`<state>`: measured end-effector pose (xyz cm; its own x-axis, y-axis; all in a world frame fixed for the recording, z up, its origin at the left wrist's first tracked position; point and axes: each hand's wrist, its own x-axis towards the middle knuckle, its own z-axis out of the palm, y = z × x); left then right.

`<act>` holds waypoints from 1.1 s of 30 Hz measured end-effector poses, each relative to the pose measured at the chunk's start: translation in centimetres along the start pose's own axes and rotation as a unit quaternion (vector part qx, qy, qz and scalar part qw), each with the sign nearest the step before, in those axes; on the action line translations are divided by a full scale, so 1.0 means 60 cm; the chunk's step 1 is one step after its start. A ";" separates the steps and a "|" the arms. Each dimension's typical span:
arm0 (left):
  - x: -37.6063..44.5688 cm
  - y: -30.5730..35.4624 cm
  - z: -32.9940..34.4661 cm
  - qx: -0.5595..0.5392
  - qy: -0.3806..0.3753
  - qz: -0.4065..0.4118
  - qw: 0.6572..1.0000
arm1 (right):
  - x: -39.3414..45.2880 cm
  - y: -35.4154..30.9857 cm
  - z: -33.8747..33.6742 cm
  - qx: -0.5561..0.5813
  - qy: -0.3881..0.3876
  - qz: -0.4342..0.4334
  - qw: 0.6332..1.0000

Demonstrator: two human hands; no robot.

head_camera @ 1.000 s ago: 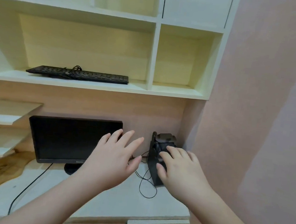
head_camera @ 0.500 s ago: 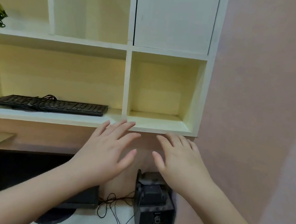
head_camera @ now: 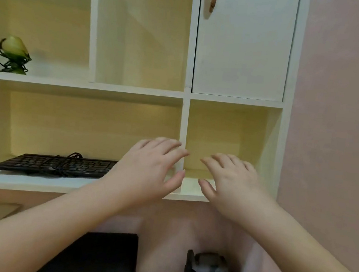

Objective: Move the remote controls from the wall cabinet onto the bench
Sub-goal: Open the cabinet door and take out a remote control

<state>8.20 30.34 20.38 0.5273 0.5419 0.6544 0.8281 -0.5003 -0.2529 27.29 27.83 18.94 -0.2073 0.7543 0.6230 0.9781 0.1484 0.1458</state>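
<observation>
Hands both spread, holding nothing: I'm raising left hand [head_camera: 148,168] and right hand [head_camera: 231,183] toward closed cabinet door [head_camera: 242,54]; remotes unseen, likely behind it. Swinging door risks clipping knuckles.

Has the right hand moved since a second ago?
Yes. The right hand has risen: it was down by the black device on the desk, and now it is in front of the empty lower-right cubby of the wall cabinet.
</observation>
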 end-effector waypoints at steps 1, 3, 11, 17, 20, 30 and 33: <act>0.004 -0.015 -0.009 0.005 0.008 0.006 1.000 | 0.014 -0.008 -0.008 -0.004 0.018 -0.002 1.000; 0.013 -0.047 -0.024 0.018 0.022 0.015 0.999 | 0.041 -0.021 -0.026 -0.009 0.048 -0.001 0.999; 0.093 -0.124 -0.053 0.028 0.039 0.038 0.998 | 0.136 -0.014 -0.082 -0.044 0.072 0.008 0.996; 0.177 -0.140 -0.058 0.077 0.112 0.061 0.989 | 0.229 0.010 -0.126 -0.038 0.090 0.003 0.995; 0.219 -0.149 -0.056 0.108 0.166 0.066 0.978 | 0.276 0.033 -0.149 -0.029 0.129 0.003 0.991; 0.338 -0.154 -0.067 0.171 0.236 0.011 0.957 | 0.388 0.101 -0.208 -0.071 0.313 -0.046 0.946; 0.358 -0.165 -0.072 0.160 0.249 -0.022 0.955 | 0.417 0.115 -0.217 -0.025 0.335 -0.061 0.940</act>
<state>10.53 44.01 40.01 0.4018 0.1299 0.9065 0.9048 -0.2087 -0.3712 28.60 39.40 45.56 -0.2990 0.1597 0.9408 0.9476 0.1655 0.2731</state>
